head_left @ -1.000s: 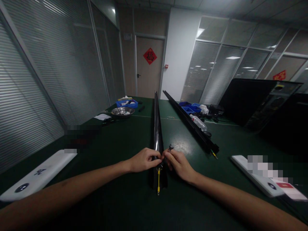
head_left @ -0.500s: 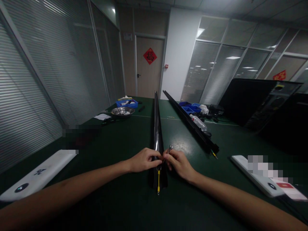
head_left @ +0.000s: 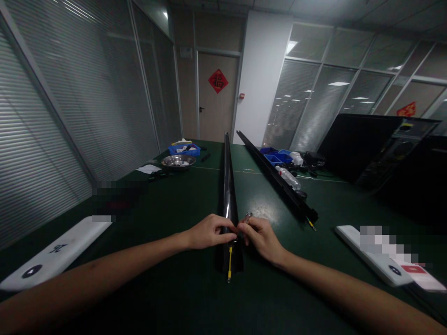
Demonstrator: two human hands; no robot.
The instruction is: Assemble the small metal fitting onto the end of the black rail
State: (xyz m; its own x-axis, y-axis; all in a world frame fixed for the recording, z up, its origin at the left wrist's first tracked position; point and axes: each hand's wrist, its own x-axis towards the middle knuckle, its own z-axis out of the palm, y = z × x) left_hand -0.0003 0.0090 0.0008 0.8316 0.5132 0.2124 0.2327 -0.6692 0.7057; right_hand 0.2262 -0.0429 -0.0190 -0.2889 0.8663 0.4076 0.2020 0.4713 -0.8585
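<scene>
A long black rail lies lengthwise on the dark green table, running away from me. A short yellow wire hangs out of its near end. My left hand pinches the rail's near part, fingers closed on it. My right hand is closed round a small metal tool, whose shiny tip shows above the fingers, held against the rail right beside my left fingertips.
A second black rail lies to the right with a plastic bottle beside it. Blue bins and a metal bowl stand at the back. White panels lie at the left and right. A big black panel stands at the right.
The metal tool in my right hand has tipped down and closer to the rail. My left hand has hardly moved.
</scene>
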